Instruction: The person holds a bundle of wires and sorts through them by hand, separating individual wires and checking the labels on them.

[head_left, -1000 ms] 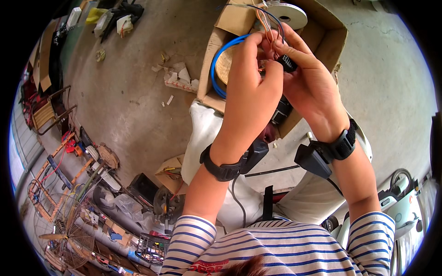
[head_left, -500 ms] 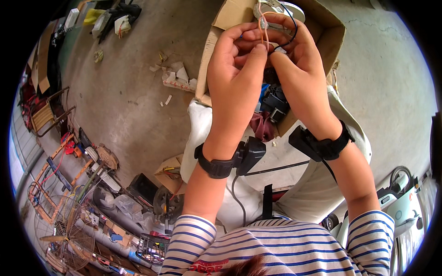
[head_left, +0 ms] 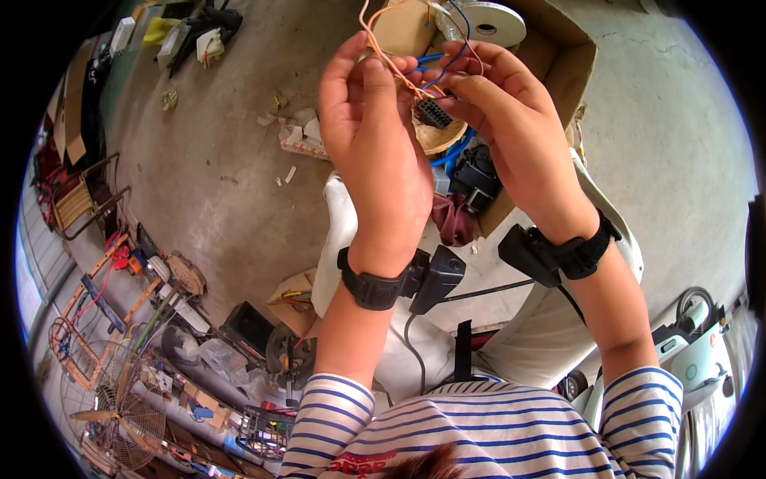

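Between my hands hangs a black multi-pin connector (head_left: 433,113) with orange, blue and dark wires running up from it. My left hand (head_left: 371,128) pinches the orange wires (head_left: 388,62) between thumb and fingers, left of the connector. On the right, my right hand (head_left: 507,108) has its thumb and fingers closed on the blue wire (head_left: 460,49), close to the connector's side. A clear plastic piece (head_left: 448,29) hangs among the wires near the top. Both hands are above an open cardboard box (head_left: 578,60).
In the box are a white spool (head_left: 495,24), a round tan basket (head_left: 440,137), black parts (head_left: 476,169) and a maroon cloth (head_left: 453,219). Torn cardboard scraps (head_left: 307,132) lie left of it. A standing fan (head_left: 116,411) and clutter fill the lower left; a white scooter (head_left: 702,351) stands lower right.
My hands have moved apart, the left one shifting left. The black connector, previously hidden by my fingers, now shows between them, and the wires are spread out.
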A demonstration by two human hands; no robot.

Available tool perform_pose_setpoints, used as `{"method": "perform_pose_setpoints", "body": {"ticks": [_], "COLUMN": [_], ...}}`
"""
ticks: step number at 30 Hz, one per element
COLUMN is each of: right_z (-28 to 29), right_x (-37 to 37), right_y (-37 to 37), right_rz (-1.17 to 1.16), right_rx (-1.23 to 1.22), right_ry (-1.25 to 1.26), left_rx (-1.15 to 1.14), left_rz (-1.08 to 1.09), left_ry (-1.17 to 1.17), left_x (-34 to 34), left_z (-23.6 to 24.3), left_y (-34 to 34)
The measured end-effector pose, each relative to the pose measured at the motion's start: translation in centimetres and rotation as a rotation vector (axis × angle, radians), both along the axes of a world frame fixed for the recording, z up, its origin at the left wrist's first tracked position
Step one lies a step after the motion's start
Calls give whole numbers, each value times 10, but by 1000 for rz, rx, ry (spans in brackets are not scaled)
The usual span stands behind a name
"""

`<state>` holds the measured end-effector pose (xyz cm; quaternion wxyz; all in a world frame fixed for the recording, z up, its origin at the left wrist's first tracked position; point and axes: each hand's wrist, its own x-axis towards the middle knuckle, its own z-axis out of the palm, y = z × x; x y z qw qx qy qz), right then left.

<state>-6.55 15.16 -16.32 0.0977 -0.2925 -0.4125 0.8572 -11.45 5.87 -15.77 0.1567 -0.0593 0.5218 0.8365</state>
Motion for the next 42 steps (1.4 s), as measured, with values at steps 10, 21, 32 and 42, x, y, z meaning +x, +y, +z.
{"method": "perform_pose_setpoints", "body": {"ticks": [10, 21, 32, 42], "right_z": [-1, 12, 20, 8], "right_x": [1, -2, 0, -2], "right_y": [9, 14, 23, 22], "right_rz": [-51, -191, 18, -126], "right_rx": [-208, -245, -259, -256], "right_ry": [-73, -90, -165, -25], "left_rx": [-75, -11, -880, -191], "left_rz": [-101, -187, -231, -197], "left_ry": [179, -8, 1044, 73], "left_x": [7, 4, 2, -4], "left_z": [1, 7, 1, 3], "left_y": [11, 11, 9, 1]}}
